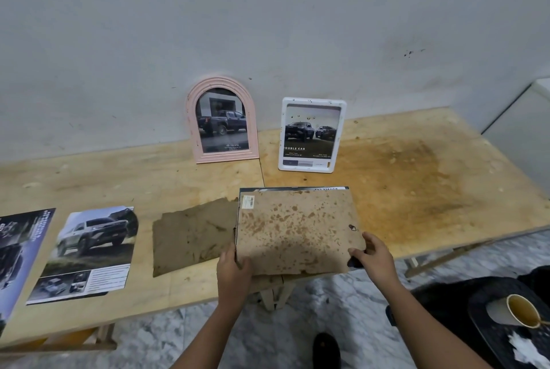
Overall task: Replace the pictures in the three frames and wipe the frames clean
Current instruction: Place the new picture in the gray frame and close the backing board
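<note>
Stained backing board (297, 231), gripped by left hand (235, 264), right hand (375, 260)

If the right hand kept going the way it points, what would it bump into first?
The right hand grips the stained board, so that comes first. Past it, the line seems to lead toward the pink arched frame at the back, though depth is hard to judge.

A: Right of the right fingers (356, 252)?
B: Open table (431, 190).
A: Ahead?
B: Past the board (297, 231), a white frame (313, 101) and a pink frame (221, 82) stand at the wall (268, 26).
A: Left of the left fingers (241, 264)?
B: A brown sheet (193, 234), then prints (92, 249), flat.
</note>
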`<state>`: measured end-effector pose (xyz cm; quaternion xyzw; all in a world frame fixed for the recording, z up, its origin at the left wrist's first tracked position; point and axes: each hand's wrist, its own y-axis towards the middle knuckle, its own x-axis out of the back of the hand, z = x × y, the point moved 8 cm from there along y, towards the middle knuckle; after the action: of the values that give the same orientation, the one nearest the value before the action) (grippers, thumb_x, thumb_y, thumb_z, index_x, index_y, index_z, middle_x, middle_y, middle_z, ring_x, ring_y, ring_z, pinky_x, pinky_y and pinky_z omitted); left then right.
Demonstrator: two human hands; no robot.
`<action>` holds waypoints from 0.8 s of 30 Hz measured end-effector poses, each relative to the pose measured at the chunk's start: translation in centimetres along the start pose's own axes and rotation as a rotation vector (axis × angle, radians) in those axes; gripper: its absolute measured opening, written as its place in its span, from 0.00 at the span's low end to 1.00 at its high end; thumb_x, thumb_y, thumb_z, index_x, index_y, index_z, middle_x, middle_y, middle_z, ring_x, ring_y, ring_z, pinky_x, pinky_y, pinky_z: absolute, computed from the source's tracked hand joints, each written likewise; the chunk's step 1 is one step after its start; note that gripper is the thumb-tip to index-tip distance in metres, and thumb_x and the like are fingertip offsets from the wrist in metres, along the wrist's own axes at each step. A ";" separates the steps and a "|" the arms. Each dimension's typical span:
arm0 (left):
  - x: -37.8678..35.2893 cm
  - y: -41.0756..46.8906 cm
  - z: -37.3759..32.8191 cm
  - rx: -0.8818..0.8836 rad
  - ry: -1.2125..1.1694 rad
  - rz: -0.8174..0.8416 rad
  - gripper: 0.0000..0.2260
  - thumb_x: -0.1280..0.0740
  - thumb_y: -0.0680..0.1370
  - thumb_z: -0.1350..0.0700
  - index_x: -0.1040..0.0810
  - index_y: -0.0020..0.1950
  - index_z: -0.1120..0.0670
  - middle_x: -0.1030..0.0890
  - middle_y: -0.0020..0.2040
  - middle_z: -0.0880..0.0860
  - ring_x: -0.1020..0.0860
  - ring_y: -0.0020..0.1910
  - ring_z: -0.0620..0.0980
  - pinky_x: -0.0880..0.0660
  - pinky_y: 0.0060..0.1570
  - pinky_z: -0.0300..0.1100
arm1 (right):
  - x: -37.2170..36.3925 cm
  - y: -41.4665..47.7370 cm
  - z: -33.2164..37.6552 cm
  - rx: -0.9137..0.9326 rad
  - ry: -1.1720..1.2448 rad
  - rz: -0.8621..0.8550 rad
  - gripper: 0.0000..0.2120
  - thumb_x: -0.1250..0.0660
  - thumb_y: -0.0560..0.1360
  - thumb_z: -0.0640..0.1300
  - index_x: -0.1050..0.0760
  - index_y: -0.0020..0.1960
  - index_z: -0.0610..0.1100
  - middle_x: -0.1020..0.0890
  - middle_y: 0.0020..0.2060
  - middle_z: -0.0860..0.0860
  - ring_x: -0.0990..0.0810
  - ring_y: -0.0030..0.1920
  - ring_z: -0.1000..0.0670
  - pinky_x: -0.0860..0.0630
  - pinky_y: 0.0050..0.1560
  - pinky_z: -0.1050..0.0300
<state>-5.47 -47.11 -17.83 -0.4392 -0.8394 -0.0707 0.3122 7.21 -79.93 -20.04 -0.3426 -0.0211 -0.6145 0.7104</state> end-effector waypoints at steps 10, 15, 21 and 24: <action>-2.5 -1.8 -0.2 -0.075 0.008 0.090 0.21 0.32 0.76 0.56 0.30 0.66 0.61 0.26 0.58 0.55 0.27 0.58 0.54 0.30 0.56 0.40 | 0.4 -1.1 2.8 0.067 -0.277 0.045 0.38 0.30 0.72 0.53 0.42 0.75 0.44 0.41 0.74 0.45 0.41 0.73 0.43 0.37 0.70 0.43; -3.8 -0.5 0.3 -0.044 0.081 0.157 0.32 0.30 0.72 0.43 0.34 0.69 0.58 0.28 0.62 0.54 0.30 0.61 0.54 0.27 0.59 0.52 | -0.9 -1.6 2.1 0.086 -0.536 0.087 0.40 0.34 0.74 0.58 0.50 0.77 0.47 0.56 0.77 0.45 0.55 0.76 0.43 0.46 0.73 0.45; -4.0 -0.1 0.5 -0.033 0.151 0.094 0.27 0.30 0.74 0.47 0.31 0.67 0.59 0.26 0.60 0.57 0.30 0.59 0.55 0.28 0.58 0.51 | -0.8 -1.9 2.4 0.092 -0.780 0.167 0.41 0.38 0.73 0.64 0.55 0.77 0.53 0.58 0.76 0.46 0.52 0.73 0.38 0.39 0.68 0.45; -4.1 -0.2 0.3 -0.021 0.147 0.065 0.26 0.30 0.73 0.49 0.30 0.66 0.60 0.25 0.58 0.57 0.29 0.57 0.56 0.28 0.56 0.52 | -0.8 -1.9 2.3 0.083 -0.849 0.159 0.42 0.38 0.72 0.66 0.56 0.76 0.54 0.59 0.76 0.45 0.50 0.72 0.36 0.39 0.68 0.44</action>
<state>-4.07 -49.95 -20.42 -0.4629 -0.7989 -0.1014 0.3704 6.24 -78.04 -17.78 -0.5366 -0.3096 -0.3610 0.6971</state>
